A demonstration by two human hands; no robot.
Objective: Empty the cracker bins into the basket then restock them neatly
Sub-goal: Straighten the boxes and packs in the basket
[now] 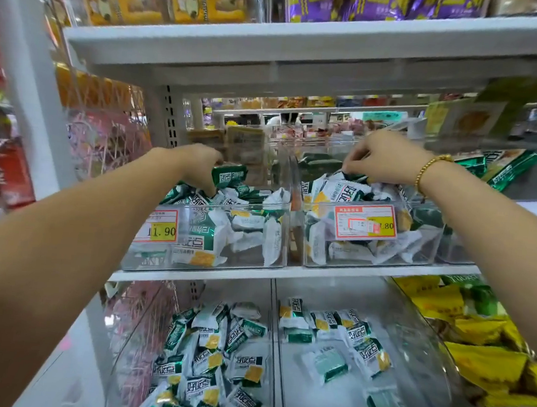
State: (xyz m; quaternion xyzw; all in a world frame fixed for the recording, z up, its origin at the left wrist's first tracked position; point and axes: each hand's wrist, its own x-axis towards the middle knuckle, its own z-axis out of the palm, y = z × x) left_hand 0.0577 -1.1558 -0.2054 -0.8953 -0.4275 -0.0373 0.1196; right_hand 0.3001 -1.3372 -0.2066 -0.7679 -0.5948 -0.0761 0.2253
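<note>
Two clear cracker bins stand side by side on the middle shelf, the left bin [246, 259] and the right bin [418, 247], both holding several green-and-white cracker packets. My left hand [201, 162] reaches into the left bin and grips a green packet [229, 174] at the top of the pile. My right hand [380, 159] is over the right bin, its fingers pinching packets [348, 190] in the heap. On the shelf below, a lower left bin [273, 348] and a lower right bin [433, 377] hold more of the same packets. No basket is in view.
The shelf above [272, 52] hangs low over the bins. Yellow snack bags [474, 341] fill a bin at the lower right, green bags [507, 167] lie to the right, red packs [2, 176] hang at the left. Price tags [365, 222] sit on the bin fronts.
</note>
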